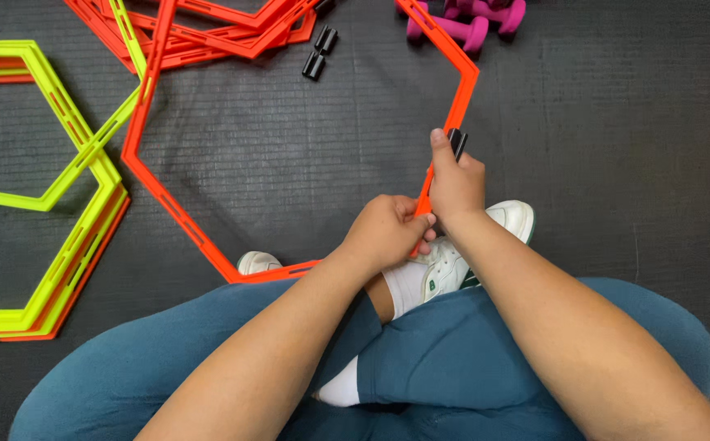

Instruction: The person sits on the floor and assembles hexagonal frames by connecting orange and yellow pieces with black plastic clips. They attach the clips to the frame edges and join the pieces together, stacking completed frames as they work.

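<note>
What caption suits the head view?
Both hands, left hand and right hand, grip an orange hexagon ring; the right holds a black clip.

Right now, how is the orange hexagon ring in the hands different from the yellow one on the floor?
The orange hexagon ring is gripped at its right side by the left hand and right hand; the yellow hexagon ring lies untouched. The orange one is close to the legs, the yellow one off to the left. Both are flat, slotted plastic hexagon frames.
</note>
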